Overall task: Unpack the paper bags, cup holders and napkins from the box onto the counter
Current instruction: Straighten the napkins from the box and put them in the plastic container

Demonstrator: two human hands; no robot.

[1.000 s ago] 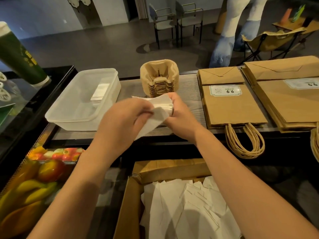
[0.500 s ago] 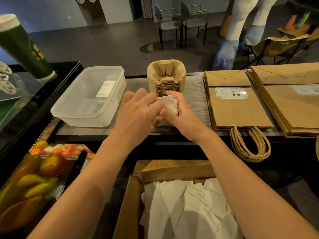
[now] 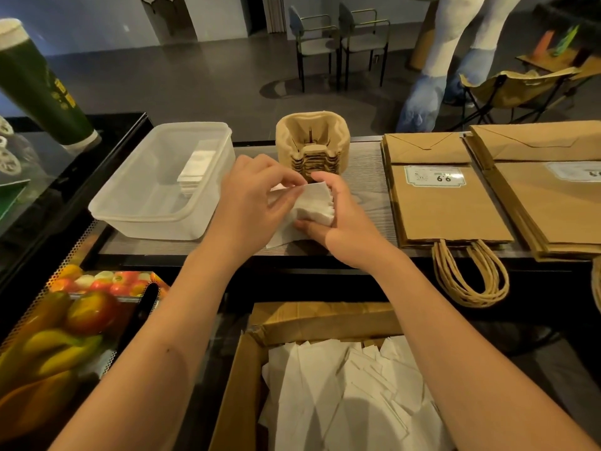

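Grey wood-grain counter (image 3: pixel 367 177) runs across mid-frame, dark floor and two chairs (image 3: pixel 341 43) behind it. Both hands meet over the counter on one napkin stack (image 3: pixel 317 203): right hand (image 3: pixel 341 222) has thumb and fingers curled round the folded stack, edges fanned toward its palm; left hand (image 3: pixel 250 203) pinches the top sheet at its upper edge with thumb and fingertips, and a loose sheet hangs below down to the counter. Stacked pulp cup holders (image 3: pixel 312 141) stand just behind the hands, on the counter. Clear plastic tub (image 3: pixel 162 183) left of the hands, a small pile of white napkins (image 3: pixel 196 167) inside it. Two stacks of kraft paper bags (image 3: pixel 445 193) lie flat to the right, twisted handles hanging over the near edge. Cardboard box (image 3: pixel 240 385) sits open below the counter, loose white napkins (image 3: pixel 351 395) still in it. Fruit display (image 3: pixel 55 323) at lower left, big green cup (image 3: pixel 35 83) at far left.
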